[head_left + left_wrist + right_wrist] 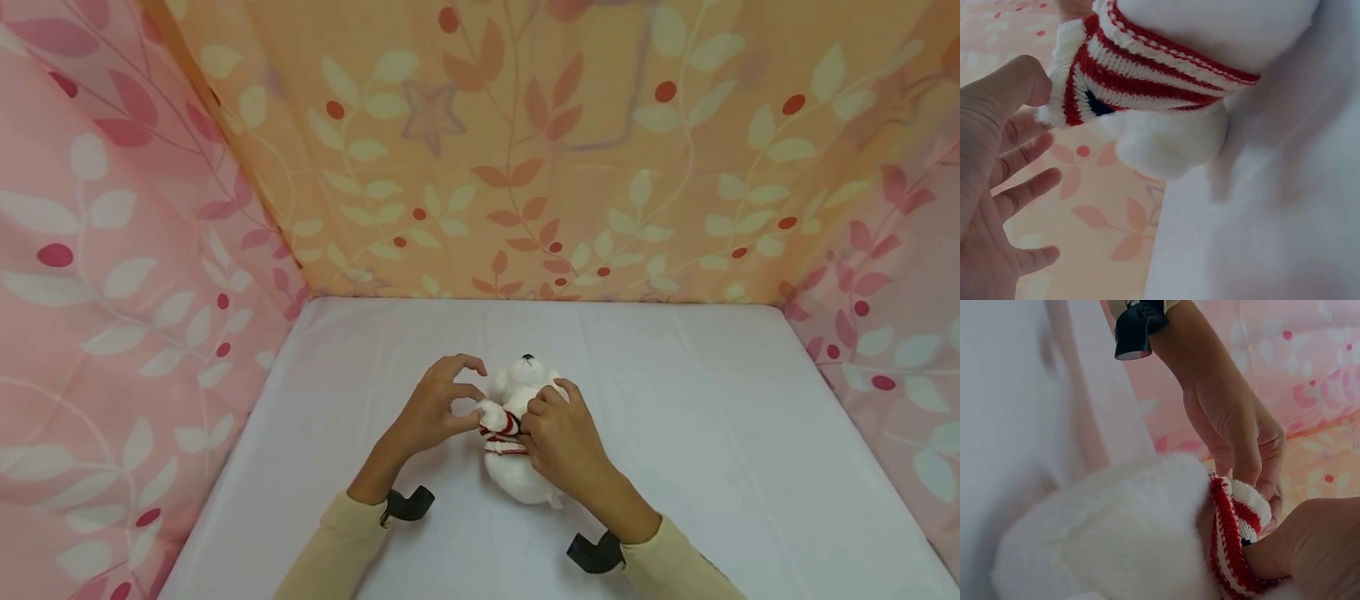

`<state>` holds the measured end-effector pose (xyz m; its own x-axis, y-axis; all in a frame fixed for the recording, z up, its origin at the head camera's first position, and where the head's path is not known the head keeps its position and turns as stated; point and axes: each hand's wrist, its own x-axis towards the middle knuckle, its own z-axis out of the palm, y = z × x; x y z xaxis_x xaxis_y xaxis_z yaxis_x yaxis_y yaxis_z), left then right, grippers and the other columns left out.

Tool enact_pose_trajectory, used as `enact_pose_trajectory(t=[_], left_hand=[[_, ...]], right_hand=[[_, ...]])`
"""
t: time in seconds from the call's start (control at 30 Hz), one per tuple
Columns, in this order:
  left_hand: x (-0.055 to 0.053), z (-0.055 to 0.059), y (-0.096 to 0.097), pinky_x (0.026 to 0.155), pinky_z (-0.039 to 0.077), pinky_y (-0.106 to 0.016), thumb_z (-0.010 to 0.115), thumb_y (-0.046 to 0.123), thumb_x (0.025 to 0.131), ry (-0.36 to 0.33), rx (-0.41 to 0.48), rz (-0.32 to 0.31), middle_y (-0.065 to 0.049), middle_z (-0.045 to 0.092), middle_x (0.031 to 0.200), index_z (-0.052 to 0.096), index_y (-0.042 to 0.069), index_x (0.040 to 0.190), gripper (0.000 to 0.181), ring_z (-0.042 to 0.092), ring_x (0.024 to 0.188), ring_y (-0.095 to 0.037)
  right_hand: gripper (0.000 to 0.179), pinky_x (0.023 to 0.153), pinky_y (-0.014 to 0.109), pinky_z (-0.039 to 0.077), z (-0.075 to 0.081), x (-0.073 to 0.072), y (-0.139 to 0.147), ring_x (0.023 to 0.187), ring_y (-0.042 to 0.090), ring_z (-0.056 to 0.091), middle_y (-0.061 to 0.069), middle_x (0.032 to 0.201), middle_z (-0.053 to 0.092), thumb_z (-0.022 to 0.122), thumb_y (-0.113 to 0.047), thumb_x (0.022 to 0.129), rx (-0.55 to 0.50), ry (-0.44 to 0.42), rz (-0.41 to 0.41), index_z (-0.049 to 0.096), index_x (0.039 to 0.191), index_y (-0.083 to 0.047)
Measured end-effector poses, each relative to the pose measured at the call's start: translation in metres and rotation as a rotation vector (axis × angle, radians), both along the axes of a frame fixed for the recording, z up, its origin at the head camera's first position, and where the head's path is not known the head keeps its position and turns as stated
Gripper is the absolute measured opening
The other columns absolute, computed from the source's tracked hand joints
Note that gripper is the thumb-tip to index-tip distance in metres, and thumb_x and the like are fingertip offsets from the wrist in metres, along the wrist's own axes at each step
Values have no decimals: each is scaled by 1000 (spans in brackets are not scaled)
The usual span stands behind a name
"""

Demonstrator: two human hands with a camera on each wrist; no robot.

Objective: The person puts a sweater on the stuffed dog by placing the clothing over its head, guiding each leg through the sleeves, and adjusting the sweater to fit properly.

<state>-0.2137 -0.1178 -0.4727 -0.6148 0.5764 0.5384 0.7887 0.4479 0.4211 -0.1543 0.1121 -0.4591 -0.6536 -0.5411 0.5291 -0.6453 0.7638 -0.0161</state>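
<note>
While pinching one sleeve cuff (1063,69) between thumb and forefinger of the left hand (431,408), with the other fingers spread apart, also grips the lower hem (1225,531) with the right hand (562,433), showing skin on both sides of the knit band; cannot tell how the hidden fingertips lie. Counts two hands at work on one sweater (1147,69), worn by one plush bear (513,471). Looks fluffy and white all over, with a small dark nose (528,357) and a thin mouth line; wears red and white knitted stripes, with a navy patch near the cuff and a red-edged hem. Lies on its back near the middle of the white tabletop (675,417), between both hands, pointing head-first toward the far side with the nose upward and the rounded bottom nearest the person; runs lengthwise from near to far. Farther out, adds up to two cream sleeves (337,533), two black wrist devices (411,503), one orange leaf-print cloth (525,150) behind and two pink leaf-print cloths (150,292), one at either side.
</note>
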Motion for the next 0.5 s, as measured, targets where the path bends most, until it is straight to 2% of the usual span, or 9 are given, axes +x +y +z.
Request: enact_pose_trajectory(t=[0.1, 0.27, 0.37, 0.5], left_hand=[[4, 0, 3, 89, 42, -36, 71, 17, 78, -74, 11, -25, 4, 55, 110, 70, 17, 83, 5, 50, 104, -11], [14, -3, 7, 64, 53, -27, 68, 19, 87, -325, 119, -99, 10, 62, 100, 67, 20, 101, 14, 61, 82, -9], [19, -5, 9, 63, 55, -27, 69, 20, 86, -442, 220, -125, 7, 64, 101, 67, 19, 106, 20, 63, 80, -12], [26, 0, 12, 67, 55, -30, 72, 15, 84, -551, 316, -158, 2, 64, 106, 67, 15, 111, 28, 65, 85, -17]], right_hand=[[17, 97, 51, 34, 2, -1, 2, 82, 16, 53, -8, 69, 57, 84, -17, 64, -11, -81, -9, 67, 67, -20], [16, 98, 48, 34, 12, -4, 7, 89, 14, 55, -10, 82, 62, 81, -28, 72, -93, -192, 16, 70, 81, -21], [16, 98, 48, 33, 16, -8, 7, 95, 15, 56, -8, 90, 64, 75, -30, 79, -173, -189, 68, 70, 90, -19], [19, 94, 45, 36, 18, -12, 4, 94, 15, 56, -7, 93, 65, 74, -30, 81, -246, -153, 147, 71, 95, -18]])
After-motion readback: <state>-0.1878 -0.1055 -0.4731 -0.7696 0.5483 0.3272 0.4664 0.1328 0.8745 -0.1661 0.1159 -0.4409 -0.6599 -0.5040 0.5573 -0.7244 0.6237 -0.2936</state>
